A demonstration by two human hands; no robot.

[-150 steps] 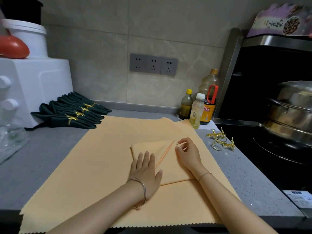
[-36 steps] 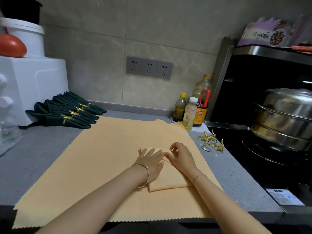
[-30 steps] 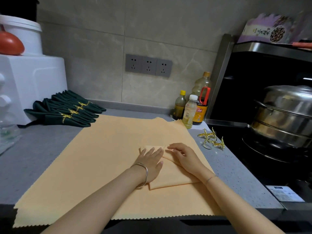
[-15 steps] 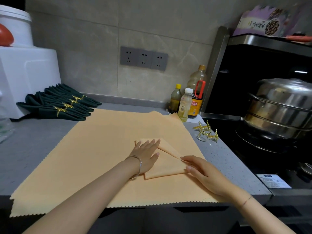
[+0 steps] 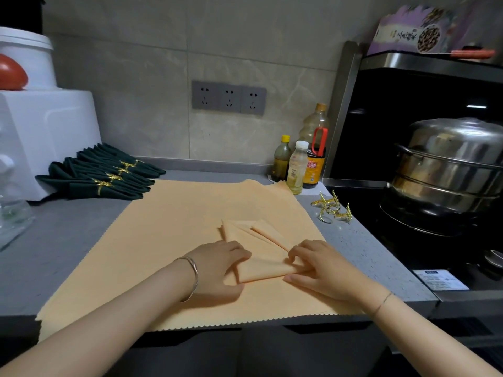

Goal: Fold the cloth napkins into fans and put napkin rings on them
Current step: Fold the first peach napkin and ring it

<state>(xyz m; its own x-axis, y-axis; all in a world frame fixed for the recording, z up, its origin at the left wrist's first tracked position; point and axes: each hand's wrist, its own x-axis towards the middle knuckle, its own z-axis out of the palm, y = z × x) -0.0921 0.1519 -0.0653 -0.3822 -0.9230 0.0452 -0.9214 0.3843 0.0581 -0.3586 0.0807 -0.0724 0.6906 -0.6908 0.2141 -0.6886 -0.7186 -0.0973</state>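
Note:
A partly pleated orange napkin [image 5: 258, 248] lies on a stack of flat orange napkins [image 5: 174, 229] spread over the grey counter. My left hand [image 5: 217, 268] grips its near left edge, fingers curled on top and thumb below. My right hand [image 5: 321, 265] pinches the napkin's near right corner, where the folds come together. Gold leaf-shaped napkin rings [image 5: 330, 210] sit on the counter to the right of the stack, apart from both hands. Several dark green napkins [image 5: 100, 176], folded and ringed in gold, lie at the back left.
Three bottles [image 5: 299, 167] stand at the back by the wall. A black stove with a steel steamer pot [image 5: 446, 170] fills the right side. A white appliance [image 5: 46, 137] stands at the left, with a clear container [image 5: 13, 219] in front. The counter's front edge is close.
My left hand slid from lying flat on the napkin to its near left edge and curled. My right hand moved in and took the near right corner, where a narrow fold now lies.

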